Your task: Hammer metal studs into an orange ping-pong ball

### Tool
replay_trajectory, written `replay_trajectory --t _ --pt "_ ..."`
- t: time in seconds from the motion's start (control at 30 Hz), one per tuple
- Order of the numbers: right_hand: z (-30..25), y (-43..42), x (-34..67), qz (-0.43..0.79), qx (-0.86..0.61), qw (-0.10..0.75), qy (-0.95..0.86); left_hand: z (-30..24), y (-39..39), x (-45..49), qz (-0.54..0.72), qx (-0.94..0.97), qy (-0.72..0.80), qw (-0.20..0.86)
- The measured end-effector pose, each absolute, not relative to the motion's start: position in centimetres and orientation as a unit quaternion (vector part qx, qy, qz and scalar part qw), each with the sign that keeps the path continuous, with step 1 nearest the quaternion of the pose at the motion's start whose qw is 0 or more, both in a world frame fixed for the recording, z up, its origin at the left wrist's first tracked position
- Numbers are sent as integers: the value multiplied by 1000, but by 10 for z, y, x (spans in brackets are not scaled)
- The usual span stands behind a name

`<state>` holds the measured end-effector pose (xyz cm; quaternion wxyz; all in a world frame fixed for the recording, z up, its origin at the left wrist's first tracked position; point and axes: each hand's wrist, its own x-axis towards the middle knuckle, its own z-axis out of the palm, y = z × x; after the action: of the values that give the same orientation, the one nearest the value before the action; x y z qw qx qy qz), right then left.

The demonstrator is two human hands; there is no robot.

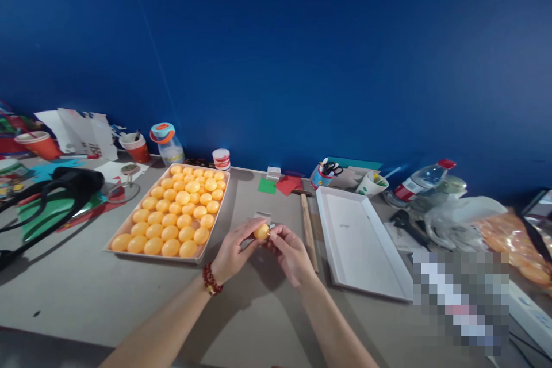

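Note:
Over the middle of the table, my left hand (235,248) grips an orange ping-pong ball (261,232) between thumb and fingers. A dark red bead bracelet (212,279) circles that wrist. My right hand (294,257) is closed in a pinch at the ball's right side; a tiny pale thing shows at its fingertips, too small to name. Left of my hands lies a shallow box (157,258) filled with rows of similar orange balls, with a gap in the rows near its right side. To the right of my right hand, a wooden stick (309,233) lies lengthwise on the table.
A shallow white tray (360,238) lies at right. Green paper (267,186) and red paper (288,184) lie behind my hands. Further back stand a pen cup (321,177), a plastic bottle (422,181), a small jar (221,159) and a drink bottle (168,146). Black straps (80,184) lie far left.

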<state>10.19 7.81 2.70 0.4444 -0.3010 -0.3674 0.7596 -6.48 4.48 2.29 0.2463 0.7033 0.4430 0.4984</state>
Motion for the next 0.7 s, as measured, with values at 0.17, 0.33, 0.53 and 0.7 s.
replay_trajectory --t 0.17,0.33,0.53,0.7 --pt "26 76 99 743 -297 460 -385 22 46 -66 495 712 441 231" --pt "25 76 99 743 -301 457 -386 21 47 -67 492 723 433 219" --pt "24 75 98 751 -291 455 -380 22 47 -69 485 723 444 214" --pt "24 76 100 756 -291 442 -384 23 46 -69 476 728 440 221"
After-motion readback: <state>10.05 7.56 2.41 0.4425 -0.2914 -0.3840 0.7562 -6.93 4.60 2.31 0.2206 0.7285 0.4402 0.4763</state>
